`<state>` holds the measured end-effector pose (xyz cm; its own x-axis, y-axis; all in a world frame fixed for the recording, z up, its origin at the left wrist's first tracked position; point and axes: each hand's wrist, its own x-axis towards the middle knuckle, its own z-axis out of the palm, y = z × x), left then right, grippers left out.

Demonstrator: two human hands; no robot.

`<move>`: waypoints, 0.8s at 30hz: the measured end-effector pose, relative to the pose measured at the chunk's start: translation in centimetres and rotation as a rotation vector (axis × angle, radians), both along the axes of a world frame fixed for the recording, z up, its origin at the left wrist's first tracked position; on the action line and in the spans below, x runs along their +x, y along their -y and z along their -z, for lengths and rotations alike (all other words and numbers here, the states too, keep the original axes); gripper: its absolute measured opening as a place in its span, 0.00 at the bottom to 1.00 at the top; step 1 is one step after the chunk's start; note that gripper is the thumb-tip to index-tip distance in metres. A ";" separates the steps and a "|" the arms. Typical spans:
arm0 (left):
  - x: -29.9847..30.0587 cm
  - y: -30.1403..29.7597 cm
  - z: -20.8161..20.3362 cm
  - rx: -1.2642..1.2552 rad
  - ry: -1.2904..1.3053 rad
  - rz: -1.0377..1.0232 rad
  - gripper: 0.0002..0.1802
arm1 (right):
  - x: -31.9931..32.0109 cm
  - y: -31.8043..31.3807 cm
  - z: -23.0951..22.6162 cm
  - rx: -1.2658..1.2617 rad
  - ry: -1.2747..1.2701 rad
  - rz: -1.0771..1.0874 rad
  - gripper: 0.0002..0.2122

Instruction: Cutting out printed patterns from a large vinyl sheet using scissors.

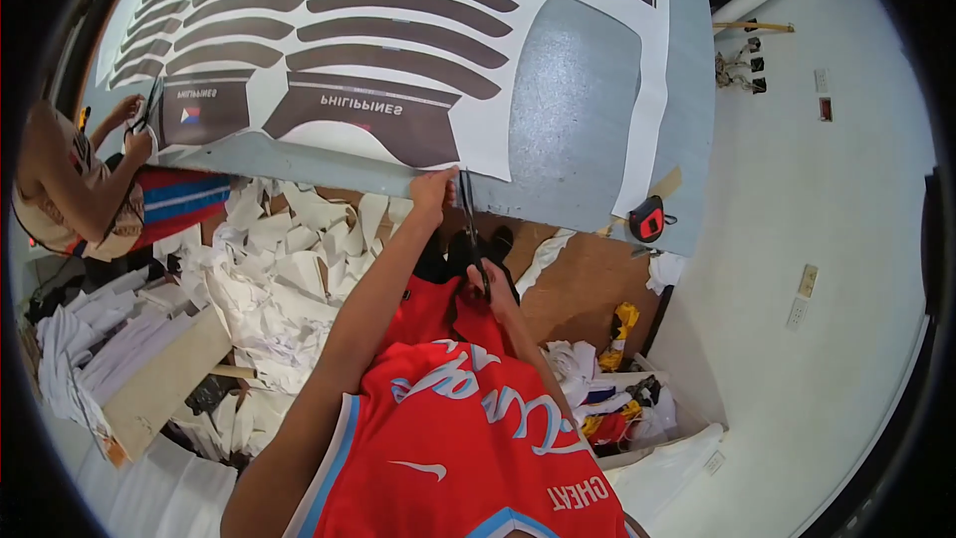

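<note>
The person's left hand (pixel 430 193) is closed at the near edge of a large white sheet printed with dark brown garment panels (pixel 485 144), its fingers gripping that edge beside a dark panel; the exact finger placement is too small to make out. The right hand (pixel 495 287), lower and nearer the body, is wrapped round the handles of long, dark metal scissors (pixel 471 219), whose blades point away from the person toward the sheet's edge, just right of the left hand. Whether the blades touch the sheet cannot be told.

The sheet lies across a broad grey-blue table (pixel 687 70), with curved dark strips in rows toward the far side and larger lettered panels along the near side. To its right, a large cut-out opening bares the tabletop. A red and black tape measure (pixel 646 219) rests near the table's right corner.

At the left, a co-worker (pixel 75 174) holds another pair of dark scissors (pixel 149 105) by the sheet. Below the table, crumpled white scraps (pixel 289 269) cover much of the brown floor (pixel 570 284).
</note>
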<state>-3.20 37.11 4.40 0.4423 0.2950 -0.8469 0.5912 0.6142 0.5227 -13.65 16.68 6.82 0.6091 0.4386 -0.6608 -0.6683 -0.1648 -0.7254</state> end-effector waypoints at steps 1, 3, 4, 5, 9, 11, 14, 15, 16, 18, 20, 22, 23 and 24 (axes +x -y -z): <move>0.0 -0.2 -0.1 0.007 0.004 0.009 0.14 | 0.2 -0.5 0.8 0.007 0.004 0.009 0.12; -0.3 -0.2 -0.4 -0.037 -0.018 -0.013 0.15 | 0.9 -1.8 1.8 0.020 0.010 0.094 0.13; -0.5 0.0 -0.6 -0.018 0.008 -0.009 0.14 | 1.3 -2.3 1.8 0.026 0.014 0.100 0.13; -0.4 0.1 -0.7 -0.013 0.012 -0.005 0.14 | 1.7 -2.7 1.9 -0.048 0.059 0.073 0.14; -0.7 0.3 -0.2 -0.018 0.046 -0.013 0.13 | 3.2 -4.2 1.4 -0.140 0.235 0.035 0.15; -0.7 0.4 0.1 -0.021 0.123 -0.073 0.13 | 3.1 -4.5 1.0 -0.170 0.213 0.032 0.15; -0.3 1.1 -1.0 0.026 0.114 -0.045 0.12 | 3.4 -4.7 1.2 -0.186 0.180 0.077 0.15; -0.3 1.1 -1.1 0.024 0.114 -0.045 0.12 | 3.5 -4.8 0.8 -0.164 0.160 0.103 0.15; -0.3 0.9 -1.2 0.021 0.112 -0.045 0.12 | 3.9 -5.1 0.5 -0.166 0.160 0.103 0.15; -0.4 0.6 -1.2 0.013 0.112 -0.044 0.11 | 4.6 -5.6 0.1 -0.253 0.194 0.061 0.15; -0.6 0.0 -0.9 -0.003 0.122 -0.013 0.12 | 4.5 -6.3 0.3 -0.195 0.184 0.101 0.15; -0.8 -0.4 -0.8 -0.032 0.128 0.003 0.13 | 5.3 -7.0 0.4 -0.128 0.192 0.134 0.15; -0.9 -0.4 -0.7 -0.049 0.109 0.025 0.14 | 5.1 -7.2 0.2 -0.117 0.173 0.159 0.14; -1.2 -0.4 -0.9 -0.030 0.106 0.034 0.14 | 5.0 -7.6 0.1 -0.103 0.150 0.183 0.14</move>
<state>-4.36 37.52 5.35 0.5391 0.2536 -0.8031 0.5545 0.6109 0.5651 -8.70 24.30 6.70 0.7666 0.2471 -0.5926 -0.5802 -0.1287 -0.8042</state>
